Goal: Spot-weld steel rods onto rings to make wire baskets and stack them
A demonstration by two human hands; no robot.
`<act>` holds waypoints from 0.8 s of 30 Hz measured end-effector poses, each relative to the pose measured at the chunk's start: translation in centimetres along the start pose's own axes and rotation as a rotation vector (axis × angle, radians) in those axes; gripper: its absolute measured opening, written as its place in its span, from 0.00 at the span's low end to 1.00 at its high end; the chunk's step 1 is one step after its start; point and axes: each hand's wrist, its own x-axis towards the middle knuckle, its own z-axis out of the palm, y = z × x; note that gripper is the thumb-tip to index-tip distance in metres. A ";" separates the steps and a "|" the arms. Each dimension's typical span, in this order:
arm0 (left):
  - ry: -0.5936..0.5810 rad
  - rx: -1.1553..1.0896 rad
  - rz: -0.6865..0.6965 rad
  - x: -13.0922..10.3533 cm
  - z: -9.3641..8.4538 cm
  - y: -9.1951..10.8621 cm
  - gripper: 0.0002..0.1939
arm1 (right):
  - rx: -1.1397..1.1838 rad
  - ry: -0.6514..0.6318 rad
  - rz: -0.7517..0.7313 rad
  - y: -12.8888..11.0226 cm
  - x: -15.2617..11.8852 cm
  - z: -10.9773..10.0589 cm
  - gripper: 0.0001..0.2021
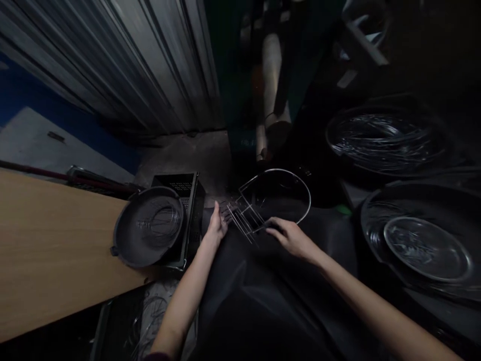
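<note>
A wire frame (pixel 246 214), a round hoop joined to a grid of straight wires, hangs over the dark cloth on my lap. My right hand (pixel 283 231) pinches the grid's lower right edge, near where the hoop begins. On the other side my left hand (pixel 220 221) is beside the grid's left end, thumb up and fingers apart; its fingertips are dark and blurred, and whether they touch the wires is unclear. Behind the frame stands a dark machine with a pale cylindrical part (pixel 272 65).
At the left, a black round basin (pixel 126 245) with wire pieces rests on a dark crate (pixel 191 200) beside a wooden board (pixel 56 250). Two wide basins stand at the right: one holds bundled wires (pixel 387 138), the other a round dish (pixel 428 248) of small wires.
</note>
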 end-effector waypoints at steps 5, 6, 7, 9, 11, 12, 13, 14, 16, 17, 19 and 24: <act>-0.064 0.000 -0.124 0.1 2.3 1.2 0.24 | -0.333 -0.003 -0.191 3.5 -3.3 0.3 0.13; -0.085 -0.010 -0.135 0.0 2.7 1.2 0.24 | -0.379 -0.009 -0.206 4.1 -3.8 0.1 0.14; -0.105 -0.018 -0.146 0.0 3.0 1.0 0.25 | -0.417 -0.015 -0.218 4.6 -4.2 -0.1 0.15; -0.092 -0.013 -0.154 0.0 3.3 0.1 0.25 | -0.465 -0.022 -0.234 5.4 -5.0 -0.7 0.17; 0.013 0.009 -0.136 0.1 3.2 -1.4 0.22 | -0.487 -0.004 -0.234 6.1 -5.8 -1.1 0.20; 0.073 0.007 -0.127 0.0 3.1 -2.2 0.20 | -0.494 0.009 -0.232 6.4 -6.2 -1.1 0.21; 0.121 -0.004 -0.128 -0.1 2.9 -2.8 0.18 | -0.501 0.015 -0.228 6.7 -6.5 -0.9 0.22; 0.151 -0.020 -0.140 -0.2 2.7 -3.3 0.16 | -0.510 0.008 -0.224 6.9 -6.7 -0.6 0.23; 0.163 -0.043 -0.186 -0.4 2.2 -3.5 0.14 | -0.528 -0.039 -0.219 7.2 -6.8 0.1 0.21; 0.152 -0.049 -0.194 -0.5 2.1 -3.2 0.14 | -0.528 -0.071 -0.221 7.2 -6.7 0.3 0.20; 0.095 -0.067 -0.154 -0.3 2.1 -2.1 0.14 | -0.510 -0.097 -0.203 7.3 -6.4 -0.6 0.17; 0.075 -0.106 0.194 -0.2 3.8 -0.9 0.17 | -0.700 0.533 0.412 8.4 -9.4 -10.2 0.09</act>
